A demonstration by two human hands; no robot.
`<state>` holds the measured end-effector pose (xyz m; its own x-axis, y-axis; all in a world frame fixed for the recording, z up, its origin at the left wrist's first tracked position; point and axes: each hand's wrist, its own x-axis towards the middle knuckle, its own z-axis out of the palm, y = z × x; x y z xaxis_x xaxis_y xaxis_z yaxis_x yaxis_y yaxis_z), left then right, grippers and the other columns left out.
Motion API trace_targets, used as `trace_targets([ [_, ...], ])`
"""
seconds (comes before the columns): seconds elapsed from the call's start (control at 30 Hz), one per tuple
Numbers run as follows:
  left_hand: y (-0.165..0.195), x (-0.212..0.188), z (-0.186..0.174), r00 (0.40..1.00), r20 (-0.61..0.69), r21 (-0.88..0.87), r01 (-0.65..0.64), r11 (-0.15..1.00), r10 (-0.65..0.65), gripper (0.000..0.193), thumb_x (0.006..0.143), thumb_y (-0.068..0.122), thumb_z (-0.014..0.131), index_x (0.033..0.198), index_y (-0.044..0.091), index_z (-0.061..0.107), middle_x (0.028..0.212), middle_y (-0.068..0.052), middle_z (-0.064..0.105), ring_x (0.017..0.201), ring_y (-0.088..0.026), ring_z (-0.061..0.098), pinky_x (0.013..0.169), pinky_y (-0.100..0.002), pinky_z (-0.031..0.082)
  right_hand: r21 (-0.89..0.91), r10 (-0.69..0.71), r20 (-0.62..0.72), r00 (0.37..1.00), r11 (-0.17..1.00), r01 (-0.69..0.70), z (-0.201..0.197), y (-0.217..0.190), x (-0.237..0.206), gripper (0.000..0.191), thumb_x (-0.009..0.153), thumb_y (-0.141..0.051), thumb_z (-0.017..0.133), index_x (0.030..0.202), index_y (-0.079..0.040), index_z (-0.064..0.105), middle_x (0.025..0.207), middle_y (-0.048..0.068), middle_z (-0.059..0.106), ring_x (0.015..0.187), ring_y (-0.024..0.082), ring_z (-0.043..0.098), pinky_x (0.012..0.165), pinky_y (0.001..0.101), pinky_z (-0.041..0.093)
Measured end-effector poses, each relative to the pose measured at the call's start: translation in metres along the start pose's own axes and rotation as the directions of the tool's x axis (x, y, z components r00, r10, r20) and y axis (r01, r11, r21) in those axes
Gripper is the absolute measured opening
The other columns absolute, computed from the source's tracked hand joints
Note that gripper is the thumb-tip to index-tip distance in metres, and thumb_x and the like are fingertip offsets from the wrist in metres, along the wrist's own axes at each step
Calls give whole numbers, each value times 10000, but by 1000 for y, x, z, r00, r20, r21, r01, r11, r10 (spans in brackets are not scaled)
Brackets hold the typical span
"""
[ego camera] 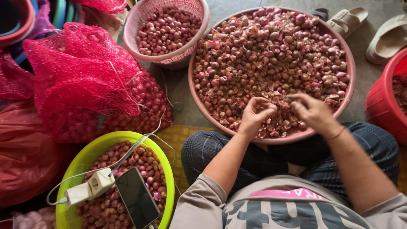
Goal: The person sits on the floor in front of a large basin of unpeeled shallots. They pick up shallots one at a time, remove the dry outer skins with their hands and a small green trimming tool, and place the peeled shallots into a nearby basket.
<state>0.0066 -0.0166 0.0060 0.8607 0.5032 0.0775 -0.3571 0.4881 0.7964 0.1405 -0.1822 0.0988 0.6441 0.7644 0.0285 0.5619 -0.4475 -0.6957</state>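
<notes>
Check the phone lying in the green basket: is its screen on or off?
Off. The phone lies face up on the shallots in the green basket, and its screen is uniformly dark, showing only a faint reflection.

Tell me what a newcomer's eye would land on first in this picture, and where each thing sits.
The wide round pink plastic basin, heaped with small red shallots, fills the centre top; the left hand and right hand work at its near edge, each grip closed on shallot pieces. Bright pink mesh sacks pile up at the left. Lower left, a lime-green plastic basket of shallots carries a black phone and a white plug adapter.
</notes>
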Motion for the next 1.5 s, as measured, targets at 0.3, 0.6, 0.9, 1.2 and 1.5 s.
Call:
trace_targets([
  [0.3, -39, 15, -19, 994, -47, 21, 103, 994, -102, 146, 928, 123, 731, 1013, 39, 648, 845, -8, 638, 743, -89, 585, 667, -228, 492, -724, 132, 87, 987, 689, -28, 17, 43, -16, 297, 749, -387, 794, 981, -213, 727, 940, 86, 759, 947, 305, 739, 835, 464, 586],
  [0.6, -18, 1, 15, 985, 74, 116, 147, 982, -156, 212, 979, 117, 731, 1150, 2, 682, 1033, -62, 748, 913, -108, 710, 807, -243, 591, 521, 95, 111, 989, 842, -140, 35, 31, 4, 218, 912, -191, 739, 991, 10, 712, 765, 15, 693, 638, 87, 583, 537, 267, 475],
  [0.9, -25, 2, 0, 991, -45, 72, 130, 989, -127, 193, 972, 124, 759, 1109, 45, 648, 945, -62, 728, 767, -95, 666, 647, -210, 535, 681, 23, 99, 995, 728, -84, 24, -10, -3, 418, 851, -148, 713, 1257, -113, 622, 870, -71, 650, 698, 11, 592, 527, 209, 520],
  [1.2, -20, -3, 4, 978, 34, -12, 208, 978, -208, 246, 920, 67, 778, 1126, 27, 649, 976, -48, 722, 850, -85, 690, 753, -216, 578, 619, 61, 73, 995, 780, -93, 35, 4, -2, 173, 949, -91, 704, 1077, 26, 710, 841, -9, 690, 682, 57, 595, 581, 228, 501],
  [1.5, -9, -1, 6, 997, -12, 189, 73, 979, -72, 249, 921, 75, 802, 1108, 16, 648, 978, -24, 705, 857, -55, 654, 741, -204, 554, 517, -78, 184, 980, 856, -29, 19, -7, -9, 390, 1010, -197, 548, 1378, -68, 562, 949, 58, 693, 754, 155, 630, 678, 309, 544],
])
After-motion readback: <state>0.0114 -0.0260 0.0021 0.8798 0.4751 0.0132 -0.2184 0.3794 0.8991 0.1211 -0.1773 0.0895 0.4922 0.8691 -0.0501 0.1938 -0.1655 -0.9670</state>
